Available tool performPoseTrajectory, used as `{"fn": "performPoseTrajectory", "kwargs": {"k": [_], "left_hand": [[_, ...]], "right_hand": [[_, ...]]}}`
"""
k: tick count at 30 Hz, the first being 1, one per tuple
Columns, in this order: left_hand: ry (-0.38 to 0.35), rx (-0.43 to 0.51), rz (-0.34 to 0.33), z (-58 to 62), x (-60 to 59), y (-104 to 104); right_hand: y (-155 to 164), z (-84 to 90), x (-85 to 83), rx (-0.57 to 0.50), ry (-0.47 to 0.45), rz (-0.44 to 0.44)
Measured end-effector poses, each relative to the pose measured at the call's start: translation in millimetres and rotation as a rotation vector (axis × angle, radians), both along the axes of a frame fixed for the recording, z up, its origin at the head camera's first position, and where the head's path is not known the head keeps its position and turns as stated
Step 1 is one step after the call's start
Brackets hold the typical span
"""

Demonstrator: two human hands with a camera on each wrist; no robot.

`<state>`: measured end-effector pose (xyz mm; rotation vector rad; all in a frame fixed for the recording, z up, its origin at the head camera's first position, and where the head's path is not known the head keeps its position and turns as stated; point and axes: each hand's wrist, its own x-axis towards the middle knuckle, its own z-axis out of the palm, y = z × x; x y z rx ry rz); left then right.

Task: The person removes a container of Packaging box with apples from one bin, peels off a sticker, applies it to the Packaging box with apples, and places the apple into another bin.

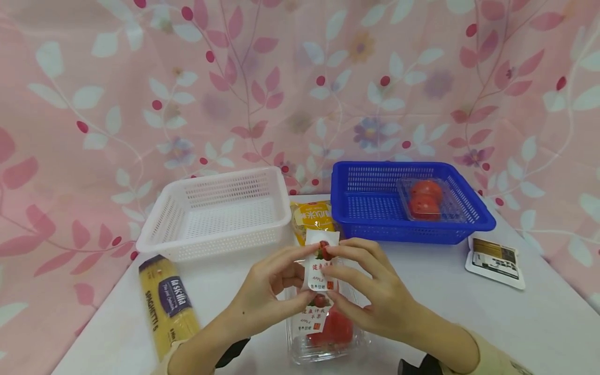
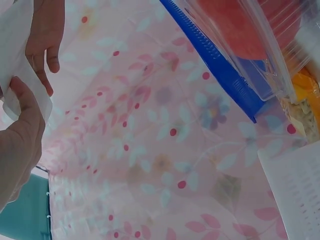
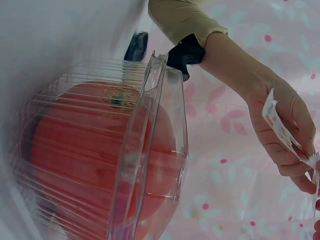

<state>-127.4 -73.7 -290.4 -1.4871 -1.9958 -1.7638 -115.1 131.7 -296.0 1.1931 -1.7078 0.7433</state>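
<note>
Between both hands is a strip of white stickers [image 1: 321,266] printed with red apples and the word APPLE. My left hand [image 1: 269,294] pinches its left edge between thumb and fingers. Fingertips and thumb of my right hand [image 1: 375,286] pinch it from the right. The strip's lower end [image 1: 308,322] hangs in front of a clear plastic clamshell box [image 1: 323,355], which stands on the table below the hands. Red round fruit [image 1: 335,328] fills that box; a green stem spot shows in the right wrist view. The left wrist view has the strip's pale back [image 2: 15,50].
A white basket [image 1: 215,242] stands behind on the left, a blue basket [image 1: 403,232] on the right with another clamshell of red fruit [image 1: 425,198]. A yellow packet [image 1: 313,214] lies between them. Spaghetti [image 1: 169,304] lies left, a white-edged pouch [image 1: 495,263] right.
</note>
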Motion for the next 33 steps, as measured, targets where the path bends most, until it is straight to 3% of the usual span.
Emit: {"fn": "performPoseTrajectory", "kwargs": {"k": [7, 16, 29, 33], "left_hand": [[-0.106, -0.036, 0.006, -0.7, 5.3, 0], [0.025, -0.021, -0.049, -6.1, 4.0, 1], [0.035, -0.062, 0.027, -10.2, 11.3, -9], [0.094, -0.091, 0.045, -13.1, 12.9, -11]], "right_hand": [[3, -2.2, 0.4, -0.001, 0.012, 0.01], [4, -0.8, -0.5, -0.003, 0.064, 0.018], [16, -1.5, 0.8, -0.038, -0.033, -0.002], [21, 0.7, 0.9, -0.059, -0.071, -0.009]]}}
